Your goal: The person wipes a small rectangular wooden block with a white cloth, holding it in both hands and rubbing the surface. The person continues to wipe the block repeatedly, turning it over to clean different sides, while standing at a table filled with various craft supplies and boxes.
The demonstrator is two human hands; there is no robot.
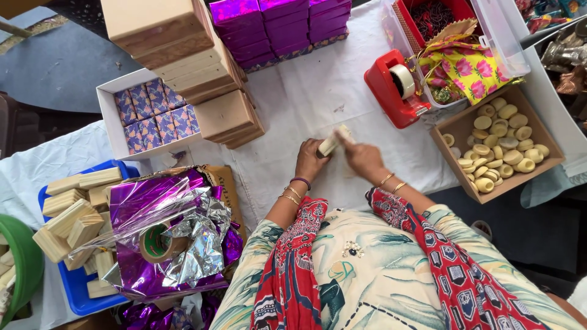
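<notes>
Nearest the camera, the left hand (310,160) and the right hand (362,156) meet over the white tablecloth (306,91), both closed on a small pale block (330,144) that looks like a piece of wood or a wrapped bar. The left hand's fingers curl around its lower end. The right hand pinches the upper end, though motion blur hides how tightly. The block sits tilted, pointing toward one o'clock, just above the cloth rather than resting on it.

At eight o'clock from the hands lies crumpled purple foil (177,232) with a roll of brown tape (158,243) sitting in it, and beyond that a blue tray (73,287) heaped with bare wooden blocks (67,214). At ten o'clock a white box (110,116) holds blue patterned packets (156,113), with a stack of larger wooden boxes (195,61) beside it. At two o'clock stands a red tape dispenser (391,85); at three o'clock a cardboard box (446,137) is filled with round pale discs (501,140). Farthest away, at twelve o'clock, sit finished purple parcels (281,24).

As I judge it, the main risk is the block slipping: it is held only at its ends, in mid-air, and the right hand is moving fast. A loose pinch could drop it onto the cloth or knock it toward the dispenser. The foil heap also lies close to the left elbow, so a wide sweep could drag the tape roll off the table.
</notes>
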